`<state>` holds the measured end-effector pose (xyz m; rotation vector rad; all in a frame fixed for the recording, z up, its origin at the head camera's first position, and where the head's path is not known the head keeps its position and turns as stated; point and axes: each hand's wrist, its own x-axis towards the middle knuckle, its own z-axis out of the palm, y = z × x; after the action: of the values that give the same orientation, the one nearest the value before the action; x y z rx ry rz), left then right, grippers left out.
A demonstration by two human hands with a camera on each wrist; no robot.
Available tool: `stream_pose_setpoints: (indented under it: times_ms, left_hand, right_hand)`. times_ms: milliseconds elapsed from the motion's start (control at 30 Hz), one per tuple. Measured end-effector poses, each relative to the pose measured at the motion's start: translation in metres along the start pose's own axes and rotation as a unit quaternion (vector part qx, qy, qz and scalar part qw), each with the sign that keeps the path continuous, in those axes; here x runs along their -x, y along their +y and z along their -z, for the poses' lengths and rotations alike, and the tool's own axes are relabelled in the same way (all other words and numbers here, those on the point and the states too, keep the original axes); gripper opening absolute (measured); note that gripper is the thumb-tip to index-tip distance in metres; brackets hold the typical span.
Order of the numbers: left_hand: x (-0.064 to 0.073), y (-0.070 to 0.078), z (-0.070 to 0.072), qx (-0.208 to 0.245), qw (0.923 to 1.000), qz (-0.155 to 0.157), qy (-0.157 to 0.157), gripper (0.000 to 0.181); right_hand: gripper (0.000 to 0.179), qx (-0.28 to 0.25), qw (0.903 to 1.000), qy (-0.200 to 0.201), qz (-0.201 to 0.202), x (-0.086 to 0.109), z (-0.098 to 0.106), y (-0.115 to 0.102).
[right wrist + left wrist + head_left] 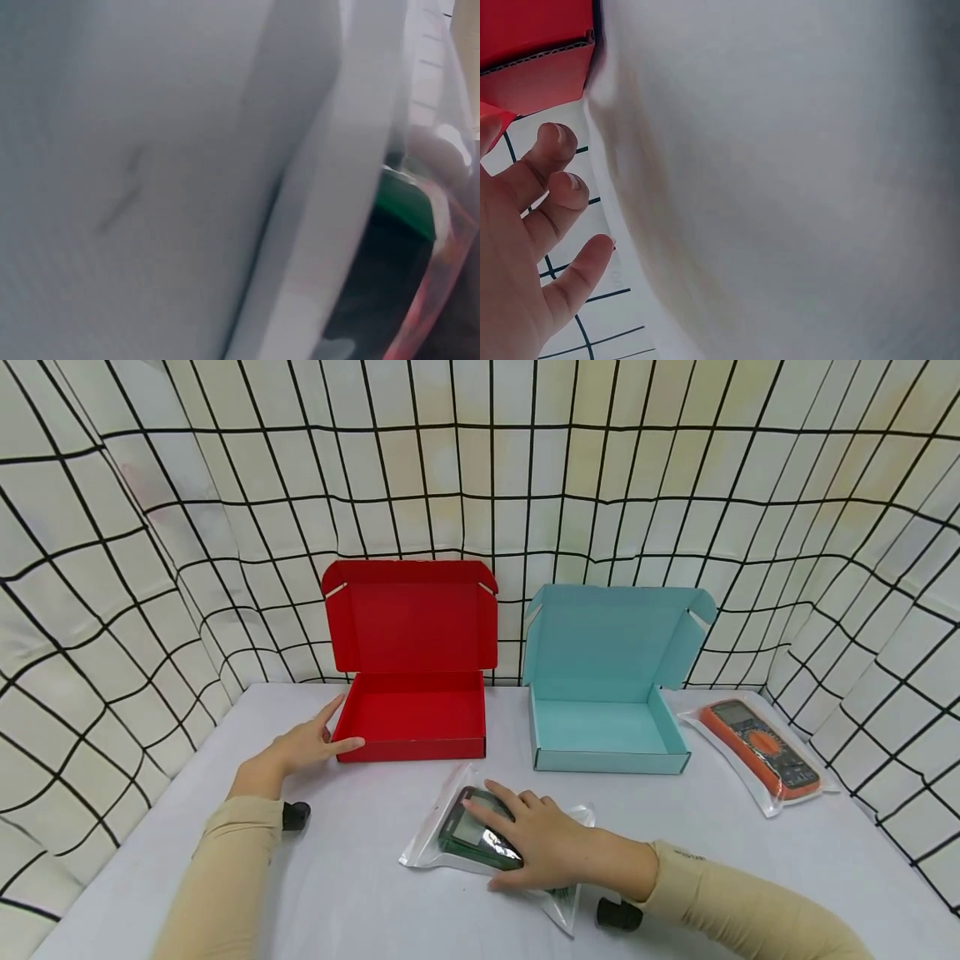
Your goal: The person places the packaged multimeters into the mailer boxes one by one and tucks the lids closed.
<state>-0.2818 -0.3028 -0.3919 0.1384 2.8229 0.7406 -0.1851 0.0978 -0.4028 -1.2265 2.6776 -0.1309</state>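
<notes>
In the head view my left hand (303,746) touches the front left corner of an open red cardboard box (412,749). Its thumb lies at the front rim and a finger along the left side; the left wrist view shows the other fingers loosely bent beside the box (544,79). My right hand (547,843) lies over a green handheld meter (480,831) in a clear plastic bag (427,856), gripping it across its width with fingers and thumb. The palm hides the meter's lower part. Close up, the right wrist view shows the meter's green edge (409,202) through the plastic.
To the right of the red box stands an open light-blue cardboard box (611,762). An orange multimeter (761,747) in a clear bag lies at the far right of the white table (360,893). White cloth with a black grid (510,527) encloses the back and sides.
</notes>
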Motion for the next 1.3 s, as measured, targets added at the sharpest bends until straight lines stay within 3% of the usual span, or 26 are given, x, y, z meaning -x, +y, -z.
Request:
stream_pose_setpoints:
  times_ms: [267,1033,1300]
  left_hand:
    - [0.0,0.002,-0.001,0.002,0.9999,-0.007,-0.007,0.107]
    - [0.001,0.001,-0.005,0.002,0.9998,0.017,-0.013,0.111]
    - [-0.001,-0.001,-0.005,-0.002,0.9998,0.015,-0.009,0.11]
  right_hand:
    - [0.091,-0.004,1.0,0.0,0.004,0.0,0.0,0.0]
    - [0.081,0.011,0.9999,0.0,0.003,0.004,0.0,0.002]
    - [0.082,0.025,0.9989,0.033,0.022,0.006,0.013,0.005]
